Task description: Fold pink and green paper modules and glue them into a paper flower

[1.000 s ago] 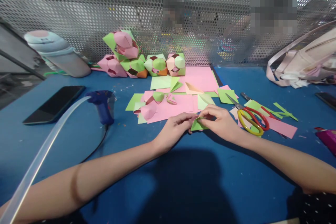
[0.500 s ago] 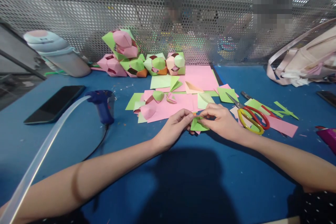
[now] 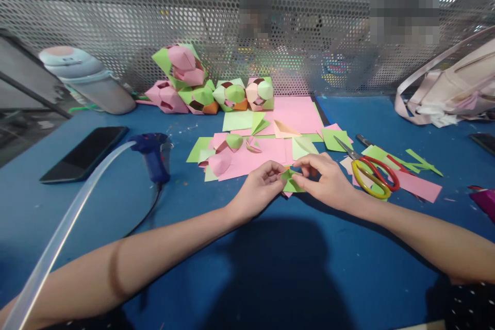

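A small folded green paper piece (image 3: 291,183) with a pink scrap under it sits between my two hands on the blue table (image 3: 270,268). My left hand (image 3: 258,189) pinches its left corner with closed fingers. My right hand (image 3: 324,179) pinches its right side, fingers curled over it. Behind the hands lie loose pink sheets (image 3: 259,157) and green sheets (image 3: 236,120), with a few half-folded pink and green pieces (image 3: 222,154) on them.
Finished pink-and-green paper models (image 3: 204,85) are stacked against the perforated metal screen. Red-and-yellow scissors (image 3: 369,170) lie right of my right hand. A blue glue gun (image 3: 152,154), a dark phone (image 3: 85,153) and a pale bottle (image 3: 87,80) are at left; a pink bag (image 3: 452,93) at right.
My left hand's fingers closed in onto the green piece and both hands drew slightly together; the piece looks more folded up.
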Demonstrator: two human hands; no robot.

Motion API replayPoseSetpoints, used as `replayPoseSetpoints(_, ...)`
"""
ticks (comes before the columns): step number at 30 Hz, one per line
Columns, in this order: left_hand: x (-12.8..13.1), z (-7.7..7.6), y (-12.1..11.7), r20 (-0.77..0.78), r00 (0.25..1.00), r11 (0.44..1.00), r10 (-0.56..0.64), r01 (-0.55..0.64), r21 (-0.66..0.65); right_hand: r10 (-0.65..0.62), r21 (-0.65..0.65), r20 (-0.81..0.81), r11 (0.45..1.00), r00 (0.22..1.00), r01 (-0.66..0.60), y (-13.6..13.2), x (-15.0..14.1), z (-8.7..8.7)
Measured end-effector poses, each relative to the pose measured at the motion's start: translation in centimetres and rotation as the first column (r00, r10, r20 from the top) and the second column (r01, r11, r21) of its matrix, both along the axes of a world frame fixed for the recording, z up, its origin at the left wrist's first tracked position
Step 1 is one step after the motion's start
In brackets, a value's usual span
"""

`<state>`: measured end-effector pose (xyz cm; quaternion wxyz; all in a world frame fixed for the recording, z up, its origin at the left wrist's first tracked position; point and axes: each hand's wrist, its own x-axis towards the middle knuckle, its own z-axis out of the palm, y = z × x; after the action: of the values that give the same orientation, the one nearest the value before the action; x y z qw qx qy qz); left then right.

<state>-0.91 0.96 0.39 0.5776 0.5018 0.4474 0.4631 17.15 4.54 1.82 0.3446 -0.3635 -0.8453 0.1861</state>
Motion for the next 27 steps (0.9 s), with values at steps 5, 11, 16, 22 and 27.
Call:
replayPoseSetpoints(5, 0.0, 0.2, 0.1, -0.022, 0.999, 1.000, 0.023, -0.023, 0.014, 0.001, -0.057, -0.056, 0.998, 0.998, -0.004, 0.3, 0.0, -0.1)
replayPoseSetpoints(11, -0.2, -0.3, 0.2, -0.041, 0.996, 0.997, 0.074, -0.073, 0.018, 0.002, -0.262, -0.166, 0.964, 0.986, -0.046, 0.2, -0.1, -0.7)
replayPoseSetpoints(16, -0.4, -0.8, 0.5, 0.060, 0.991, 0.993, 0.117, -0.117, -0.002, -0.009, -0.291, -0.140, 0.956, 0.990, -0.033, 0.0, -0.1, -1.1)
replayPoseSetpoints(22, -0.3, -0.7, 0.4, 0.065, 0.993, 0.995, 0.095, -0.095, -0.005, 0.025, -0.272, -0.113, 0.961, 0.993, -0.055, 0.0, -0.3, -1.3)
replayPoseSetpoints(27, -0.3, -0.7, 0.3, 0.050, 0.996, 0.997, 0.079, -0.079, 0.015, 0.030, -0.256, -0.108, 0.965, 0.994, -0.057, 0.0, -0.5, -1.3)
